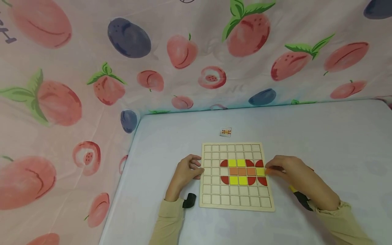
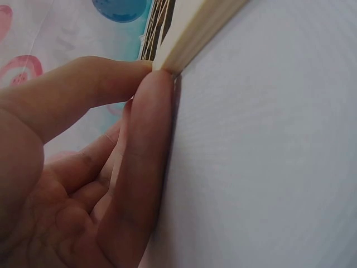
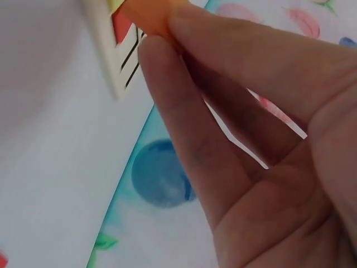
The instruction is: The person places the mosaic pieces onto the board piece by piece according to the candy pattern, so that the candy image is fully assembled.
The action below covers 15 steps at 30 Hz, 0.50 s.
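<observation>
A square wooden grid board (image 1: pixel 214 199) lies on the table, holding yellow squares (image 1: pixel 237 163), a short row of orange squares (image 1: pixel 242 171) and red rounded-corner pieces (image 1: pixel 262 181). My left hand (image 1: pixel 185 171) pinches the board's left edge between thumb and finger; the left wrist view shows the fingertips at the board's rim (image 2: pixel 187 33). At the opposite edge, my right hand (image 1: pixel 295 172) pinches an orange square tile (image 3: pixel 150 15) between thumb and fingers. That tile is beside a yellow square (image 1: pixel 260 172) in the rightmost column. The fingers partly hide it.
Beyond the board lies a small card (image 1: pixel 226 132) printed with a coloured grid pattern. A white cloth (image 1: pixel 171 136) covers the table. Fruit-printed fabric (image 1: pixel 196 54) rises behind and at the left. Bits of red and yellow show beside the right hand, mostly hidden.
</observation>
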Tool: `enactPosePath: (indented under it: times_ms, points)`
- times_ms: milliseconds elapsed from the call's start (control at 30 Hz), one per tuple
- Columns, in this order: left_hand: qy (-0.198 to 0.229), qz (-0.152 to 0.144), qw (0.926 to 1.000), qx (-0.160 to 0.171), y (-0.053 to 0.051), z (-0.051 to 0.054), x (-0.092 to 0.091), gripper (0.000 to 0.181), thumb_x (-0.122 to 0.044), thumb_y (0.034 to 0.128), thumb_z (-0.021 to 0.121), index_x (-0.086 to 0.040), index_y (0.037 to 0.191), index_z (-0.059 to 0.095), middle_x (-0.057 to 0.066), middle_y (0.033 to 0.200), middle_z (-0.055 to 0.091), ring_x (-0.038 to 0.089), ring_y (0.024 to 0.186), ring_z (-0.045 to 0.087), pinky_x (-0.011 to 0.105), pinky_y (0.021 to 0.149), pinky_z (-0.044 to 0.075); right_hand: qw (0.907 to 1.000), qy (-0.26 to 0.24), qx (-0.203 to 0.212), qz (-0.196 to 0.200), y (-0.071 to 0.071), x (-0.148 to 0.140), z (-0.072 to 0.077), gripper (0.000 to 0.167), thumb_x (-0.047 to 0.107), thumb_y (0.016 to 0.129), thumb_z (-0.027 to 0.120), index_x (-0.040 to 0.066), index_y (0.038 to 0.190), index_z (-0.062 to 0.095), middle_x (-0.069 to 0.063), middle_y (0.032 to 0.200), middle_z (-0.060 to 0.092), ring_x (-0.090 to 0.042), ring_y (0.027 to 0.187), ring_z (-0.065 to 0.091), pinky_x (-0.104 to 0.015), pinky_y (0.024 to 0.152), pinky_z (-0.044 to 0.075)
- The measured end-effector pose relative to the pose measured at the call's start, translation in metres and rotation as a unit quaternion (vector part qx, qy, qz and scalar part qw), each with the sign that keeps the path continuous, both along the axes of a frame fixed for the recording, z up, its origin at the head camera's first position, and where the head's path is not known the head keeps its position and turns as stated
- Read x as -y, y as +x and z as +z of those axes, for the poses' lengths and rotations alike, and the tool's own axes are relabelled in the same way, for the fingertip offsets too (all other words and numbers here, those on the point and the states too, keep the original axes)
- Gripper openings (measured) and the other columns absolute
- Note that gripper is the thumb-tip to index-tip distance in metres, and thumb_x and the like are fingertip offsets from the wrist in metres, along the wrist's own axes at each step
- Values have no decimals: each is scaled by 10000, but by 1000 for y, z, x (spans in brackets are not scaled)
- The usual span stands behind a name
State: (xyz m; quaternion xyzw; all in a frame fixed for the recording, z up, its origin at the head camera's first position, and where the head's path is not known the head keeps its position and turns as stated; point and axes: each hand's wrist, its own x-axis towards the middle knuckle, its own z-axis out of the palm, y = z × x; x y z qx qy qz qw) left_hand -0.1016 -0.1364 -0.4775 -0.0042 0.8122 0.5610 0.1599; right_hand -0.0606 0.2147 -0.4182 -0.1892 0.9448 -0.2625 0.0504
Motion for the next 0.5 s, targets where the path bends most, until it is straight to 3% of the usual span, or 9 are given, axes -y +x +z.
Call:
enactPosePath:
  times_ms: [167, 500]
  points:
    - [-20, 6, 10000, 22, 1, 0, 0, 415, 6, 841, 728, -5, 1238, 609, 135, 992, 613, 135, 760, 643, 282, 615, 630, 9998, -66, -3, 180, -5, 18, 1, 167, 106, 783, 824, 108, 941, 770, 79, 849, 680, -78, 760, 586, -239, 674, 580]
    - [-56, 19, 10000, 52, 1, 2, -1, 416, -8, 843, 731, -13, 1241, 610, 143, 1006, 618, 142, 763, 641, 290, 625, 631, 9988, -172, 63, 451, -15, 46, 5, 160, 92, 803, 810, 75, 951, 749, 29, 887, 691, -115, 790, 603, -282, 707, 602]
